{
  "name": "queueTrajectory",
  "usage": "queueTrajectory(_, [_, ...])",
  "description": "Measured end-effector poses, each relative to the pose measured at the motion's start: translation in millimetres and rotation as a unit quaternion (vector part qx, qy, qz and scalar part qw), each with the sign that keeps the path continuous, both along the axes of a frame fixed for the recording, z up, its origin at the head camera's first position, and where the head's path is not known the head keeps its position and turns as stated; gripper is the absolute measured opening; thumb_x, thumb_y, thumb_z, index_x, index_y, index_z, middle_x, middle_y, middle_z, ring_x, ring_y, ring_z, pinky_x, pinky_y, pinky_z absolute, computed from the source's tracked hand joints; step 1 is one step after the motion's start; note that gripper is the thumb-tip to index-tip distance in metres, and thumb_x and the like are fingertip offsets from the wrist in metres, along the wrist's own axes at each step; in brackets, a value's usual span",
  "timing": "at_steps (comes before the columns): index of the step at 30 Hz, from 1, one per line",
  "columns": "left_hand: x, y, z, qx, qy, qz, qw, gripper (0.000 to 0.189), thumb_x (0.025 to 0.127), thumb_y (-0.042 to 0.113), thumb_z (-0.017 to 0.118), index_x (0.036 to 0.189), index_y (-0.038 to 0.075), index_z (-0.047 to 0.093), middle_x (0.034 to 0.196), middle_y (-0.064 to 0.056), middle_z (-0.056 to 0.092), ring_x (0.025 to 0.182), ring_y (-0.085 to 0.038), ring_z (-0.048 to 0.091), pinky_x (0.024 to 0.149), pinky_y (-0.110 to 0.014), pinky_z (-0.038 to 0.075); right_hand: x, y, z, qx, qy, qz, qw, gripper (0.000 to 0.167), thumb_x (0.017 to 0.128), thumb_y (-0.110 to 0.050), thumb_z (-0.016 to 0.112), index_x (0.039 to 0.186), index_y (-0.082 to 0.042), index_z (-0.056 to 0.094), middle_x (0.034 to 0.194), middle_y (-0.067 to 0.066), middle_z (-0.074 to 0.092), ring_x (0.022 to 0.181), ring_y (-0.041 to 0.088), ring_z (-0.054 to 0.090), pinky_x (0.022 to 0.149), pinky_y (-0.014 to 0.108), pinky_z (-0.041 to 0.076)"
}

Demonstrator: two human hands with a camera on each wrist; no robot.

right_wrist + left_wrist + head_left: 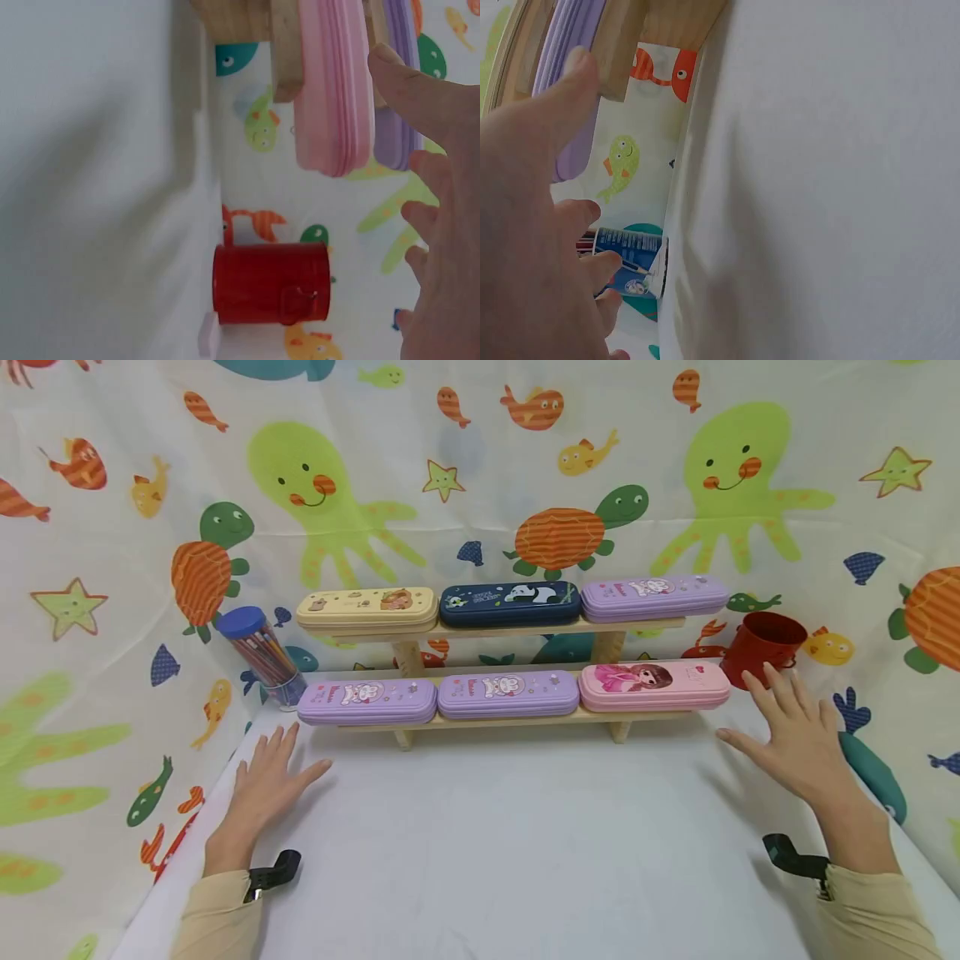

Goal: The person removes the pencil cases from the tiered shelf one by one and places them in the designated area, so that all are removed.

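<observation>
Both hands hover over the white table with fingers spread, holding nothing. My left hand (266, 789) is nearest the lower-left purple pencil case (367, 702) and a clear tube of colored pencils (262, 653) with a blue lid. On the other side, my right hand (798, 739) is close to a pink pencil case (654, 686) and a red metal bucket (761, 647). A second purple case (508, 694) lies between those lower cases. On the upper tier sit a cream case (367, 608), a dark blue panda case (510, 603) and another purple case (654, 597).
A two-tier wooden rack (408, 658) carries the cases at the back of the white table (495, 843). Behind and beside it hangs a curtain (480, 468) printed with sea animals. A small pale block (209, 335) shows by the bucket in the right wrist view.
</observation>
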State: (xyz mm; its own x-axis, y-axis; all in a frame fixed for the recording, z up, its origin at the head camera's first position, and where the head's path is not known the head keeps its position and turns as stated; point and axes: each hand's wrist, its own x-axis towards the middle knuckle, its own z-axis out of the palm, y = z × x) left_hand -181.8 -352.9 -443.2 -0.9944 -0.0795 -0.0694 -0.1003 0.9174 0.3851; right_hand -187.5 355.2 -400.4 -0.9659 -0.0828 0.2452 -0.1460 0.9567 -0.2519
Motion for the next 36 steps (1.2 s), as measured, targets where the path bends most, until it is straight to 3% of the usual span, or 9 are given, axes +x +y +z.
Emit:
queueTrajectory(2, [-2.2,4.5,0.2,0.036,-0.017,-0.002,0.9992,0.103,0.092,0.074,0.043,0.160,0.011,-0.002,0.164,-0.027,-0.005,0.149,-0.053,-0.009,0.113,-0.081,-0.006,-0.2,-2.9,3.3,-0.004,0.006,0.011,0.9999,0.098,0.089,-0.056,0.063,0.161,-0.021,0.008,0.168,0.013,-0.004,0.153,0.036,-0.019,0.117,0.070,-0.021])
queueTrajectory(7, [-6.3,16.3,-2.2,0.100,-0.018,-0.009,0.9948,0.098,0.096,0.066,0.045,0.159,0.006,0.000,0.164,-0.029,0.000,0.150,-0.052,-0.004,0.115,-0.079,-0.003,-1.8,-10.6,8.3,-0.014,0.021,0.034,0.9991,0.097,0.086,-0.052,0.069,0.161,-0.022,0.013,0.169,0.013,0.002,0.155,0.035,-0.013,0.118,0.071,-0.017])
queueTrajectory(11, [-8.0,27.2,-2.6,0.144,-0.029,-0.011,0.9891,0.099,0.095,0.066,0.047,0.160,0.008,-0.001,0.165,-0.025,0.000,0.151,-0.050,-0.001,0.120,-0.074,0.002,-6.2,-16.7,11.3,-0.009,0.035,0.055,0.9978,0.097,0.085,-0.048,0.072,0.160,-0.020,0.017,0.168,0.015,0.010,0.155,0.037,-0.004,0.121,0.071,-0.010])
queueTrajectory(17, [-9.3,42.6,-1.0,0.222,-0.054,0.021,0.9733,0.100,0.093,0.069,0.047,0.160,0.016,-0.005,0.168,-0.016,0.000,0.153,-0.046,0.001,0.122,-0.070,0.008,-16.0,-29.1,19.8,-0.001,0.042,0.086,0.9954,0.095,0.082,-0.040,0.076,0.158,-0.018,0.025,0.163,0.020,0.022,0.154,0.040,0.007,0.124,0.068,-0.005])
queueTrajectory(25, [-14.8,54.7,-2.0,0.306,-0.014,0.032,0.9513,0.094,0.094,0.063,0.052,0.161,0.021,0.002,0.168,-0.015,0.011,0.154,-0.040,0.011,0.123,-0.068,0.013,-29.0,-44.1,27.7,0.002,0.004,0.113,0.9935,0.092,0.084,-0.043,0.074,0.158,-0.020,0.026,0.163,0.021,0.024,0.153,0.042,0.010,0.123,0.071,0.001])
queueTrajectory(28, [-16.9,59.0,-3.0,0.348,-0.005,0.027,0.9372,0.090,0.097,0.056,0.053,0.161,0.020,0.002,0.167,-0.015,0.013,0.154,-0.038,0.015,0.125,-0.064,0.015,-34.4,-48.9,27.7,0.008,0.004,0.123,0.9923,0.090,0.084,-0.045,0.074,0.158,-0.020,0.028,0.162,0.020,0.026,0.152,0.043,0.013,0.123,0.071,0.003])
queueTrajectory(32, [-21.9,66.7,-3.2,0.415,-0.002,0.020,0.9094,0.085,0.100,0.047,0.053,0.161,0.018,0.002,0.167,-0.014,0.014,0.153,-0.036,0.019,0.128,-0.059,0.013,-39.7,-55.3,27.9,0.016,0.012,0.135,0.9906,0.087,0.083,-0.044,0.075,0.155,-0.020,0.033,0.160,0.019,0.030,0.150,0.044,0.017,0.123,0.070,0.008])
queueTrajectory(36, [-27.2,72.6,-3.0,0.479,-0.012,0.011,0.8776,0.082,0.103,0.043,0.050,0.161,0.018,-0.002,0.169,-0.009,0.003,0.155,-0.034,0.011,0.130,-0.055,0.009,-44.4,-62.3,27.7,0.020,0.019,0.150,0.9883,0.083,0.082,-0.041,0.078,0.152,-0.019,0.039,0.158,0.019,0.033,0.147,0.045,0.021,0.121,0.071,0.014])
